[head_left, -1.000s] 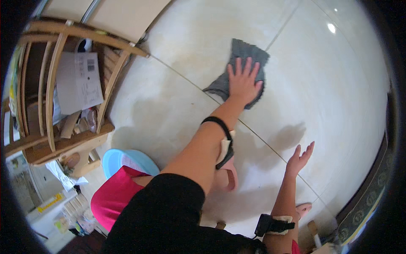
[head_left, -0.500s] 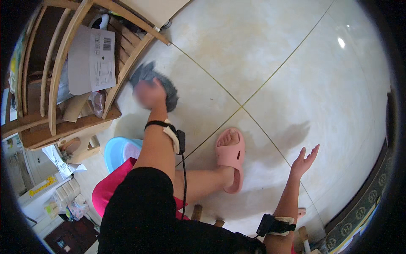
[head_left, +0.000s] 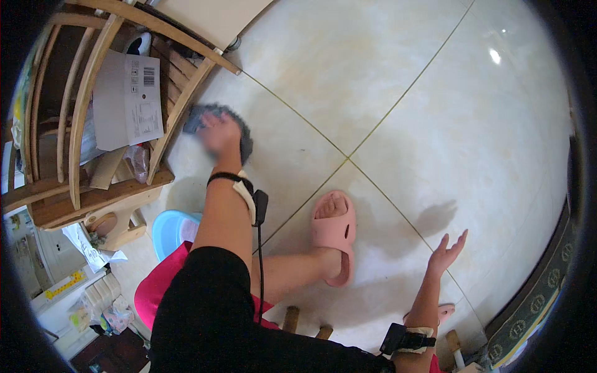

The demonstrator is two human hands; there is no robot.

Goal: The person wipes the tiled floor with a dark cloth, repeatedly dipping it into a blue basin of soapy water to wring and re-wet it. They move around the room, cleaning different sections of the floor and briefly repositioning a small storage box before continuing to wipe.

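Observation:
A dark grey fluffy cloth [head_left: 246, 142] lies on the floor tiles beside the wooden rack. My left hand [head_left: 222, 133] bears down on it from above, its fingers curled into the cloth and partly blurred by motion. Cloth shows around the hand on the far and right sides. Over at the lower right, my right hand [head_left: 444, 253] hangs in the air above the floor, holding nothing, fingers apart. Its shadow falls on the tiles just beyond it. Each forearm carries a strapped black device.
A wooden slatted rack [head_left: 79, 118] at the left holds a cardboard box [head_left: 144, 105] and bags. Below it stands a light blue basin [head_left: 163, 235]. My foot in a pink slipper [head_left: 333, 233] rests mid-floor. A dark patterned edge [head_left: 528, 304] runs along the right.
My left hand has turned a little on the cloth, and the cloth's far end looks flatter. The view has shifted slightly. My right hand stays raised and open.

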